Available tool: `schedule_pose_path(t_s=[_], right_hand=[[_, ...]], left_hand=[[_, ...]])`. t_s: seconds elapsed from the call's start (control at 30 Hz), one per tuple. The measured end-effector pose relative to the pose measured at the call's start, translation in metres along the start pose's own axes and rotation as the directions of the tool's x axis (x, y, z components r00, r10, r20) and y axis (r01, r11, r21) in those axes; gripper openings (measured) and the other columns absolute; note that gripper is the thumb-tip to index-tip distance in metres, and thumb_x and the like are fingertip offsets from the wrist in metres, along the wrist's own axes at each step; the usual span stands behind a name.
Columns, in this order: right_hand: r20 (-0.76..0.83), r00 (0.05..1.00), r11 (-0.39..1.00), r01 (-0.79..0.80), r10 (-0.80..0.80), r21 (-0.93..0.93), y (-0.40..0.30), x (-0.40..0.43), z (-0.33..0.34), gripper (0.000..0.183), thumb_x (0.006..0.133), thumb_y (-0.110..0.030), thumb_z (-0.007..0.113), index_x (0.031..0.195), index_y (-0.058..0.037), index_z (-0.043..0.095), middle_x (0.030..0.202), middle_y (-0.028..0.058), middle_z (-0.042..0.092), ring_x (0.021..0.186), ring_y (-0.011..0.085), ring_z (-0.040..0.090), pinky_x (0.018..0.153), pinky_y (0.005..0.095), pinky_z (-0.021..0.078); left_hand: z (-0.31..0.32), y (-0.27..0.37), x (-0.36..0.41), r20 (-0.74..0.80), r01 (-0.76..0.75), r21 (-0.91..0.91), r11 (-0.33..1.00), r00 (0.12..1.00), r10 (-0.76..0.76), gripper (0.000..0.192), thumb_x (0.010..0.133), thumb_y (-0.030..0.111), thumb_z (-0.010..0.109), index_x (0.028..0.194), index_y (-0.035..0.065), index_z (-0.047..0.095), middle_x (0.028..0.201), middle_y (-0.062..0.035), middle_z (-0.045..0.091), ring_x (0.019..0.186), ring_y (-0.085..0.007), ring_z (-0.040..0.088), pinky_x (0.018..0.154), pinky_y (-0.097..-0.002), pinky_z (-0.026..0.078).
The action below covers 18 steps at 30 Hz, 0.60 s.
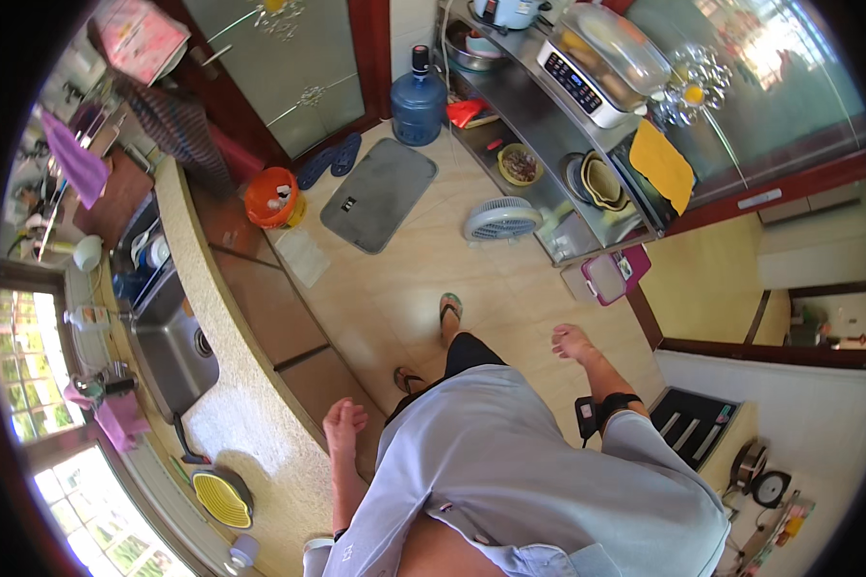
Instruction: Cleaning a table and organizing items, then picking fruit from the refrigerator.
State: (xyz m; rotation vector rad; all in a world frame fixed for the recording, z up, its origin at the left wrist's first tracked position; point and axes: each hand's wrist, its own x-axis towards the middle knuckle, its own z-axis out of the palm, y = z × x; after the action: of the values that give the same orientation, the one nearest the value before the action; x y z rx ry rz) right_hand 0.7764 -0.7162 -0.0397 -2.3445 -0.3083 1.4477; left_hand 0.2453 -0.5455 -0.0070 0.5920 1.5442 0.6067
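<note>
Both hands hang in the air at the sides of my body, over a kitchen's tiled floor. My left hand [345, 424], with its fingers curled, is beside the speckled countertop's edge [260, 404]; nothing shows in it. My right hand [571, 342] is held out over the floor, fingers loosely bent, and I see nothing in it. A black strap [618, 404] with a small black device [587, 418] is on the right arm. On the counter side, a steel sink [177, 346] and a yellow-and-grey basket [221, 498] lie beyond my left hand.
A grey mat [379, 195], an orange bucket [271, 198], a small fan [504, 219], blue slippers [330, 162] and a blue water bottle [418, 108] stand on the floor ahead. A steel shelf [548, 86] is at the right, with a purple-lidded box [606, 278] near its foot.
</note>
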Motion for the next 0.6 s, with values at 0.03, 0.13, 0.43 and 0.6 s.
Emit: schedule_pose_path(t_s=[0.03, 0.13, 0.43, 0.6], right_hand=[[-0.034, 0.997, 0.989, -0.061, 0.066, 0.137, 0.007, 0.012, -0.012, 0.027, 0.087, -0.012, 0.061, 0.114, -0.0081, 0.061, 0.093, 0.0056, 0.065, 0.073, 0.021, 0.068, 0.06, 0.0346, 0.0527], [-0.205, 0.978, 0.957, 0.014, 0.047, 0.289, 0.01, 0.065, -0.056, 0.027, 0.089, -0.01, 0.057, 0.115, -0.0116, 0.059, 0.086, 0.0031, 0.062, 0.066, 0.018, 0.063, 0.055, 0.0339, 0.0493], [-0.584, 0.803, 0.83, 0.401, -0.116, 0.387, -0.033, 0.263, -0.192, 0.034, 0.088, -0.004, 0.058, 0.122, -0.009, 0.055, 0.081, -0.0008, 0.057, 0.067, 0.0119, 0.056, 0.051, 0.0263, 0.0452], [-0.678, 0.73, 0.843, 0.419, -0.09, 0.339, -0.03, 0.382, -0.239, 0.044, 0.087, -0.013, 0.063, 0.126, 0.0058, 0.055, 0.122, 0.0219, 0.064, 0.107, 0.0308, 0.064, 0.089, 0.0373, 0.0491]], left_hand=[[0.008, -0.01, 0.001, 0.098, -0.018, 0.036, 0.999, 0.995, 0.014, 0.029, 0.096, 0.023, 0.06, 0.116, 0.0025, 0.062, 0.088, -0.0105, 0.068, 0.064, -0.0126, 0.063, 0.058, -0.0255, 0.052], [0.024, -0.019, 0.007, 0.211, -0.053, 0.22, 0.974, 0.977, 0.006, 0.028, 0.097, 0.021, 0.059, 0.116, 0.0013, 0.061, 0.091, -0.01, 0.068, 0.069, -0.015, 0.065, 0.061, -0.0267, 0.054], [0.068, 0.008, 0.012, -0.087, 0.066, 0.232, 0.97, 0.995, -0.047, 0.02, 0.097, 0.018, 0.059, 0.109, 0.0023, 0.063, 0.082, -0.0056, 0.066, 0.068, -0.0126, 0.062, 0.059, -0.0274, 0.053], [0.15, 0.044, 0.0, 0.021, 0.086, 0.412, 0.907, 0.994, -0.103, 0.028, 0.094, 0.025, 0.063, 0.111, 0.003, 0.063, 0.081, -0.0024, 0.064, 0.07, -0.0116, 0.063, 0.059, -0.0245, 0.05]])
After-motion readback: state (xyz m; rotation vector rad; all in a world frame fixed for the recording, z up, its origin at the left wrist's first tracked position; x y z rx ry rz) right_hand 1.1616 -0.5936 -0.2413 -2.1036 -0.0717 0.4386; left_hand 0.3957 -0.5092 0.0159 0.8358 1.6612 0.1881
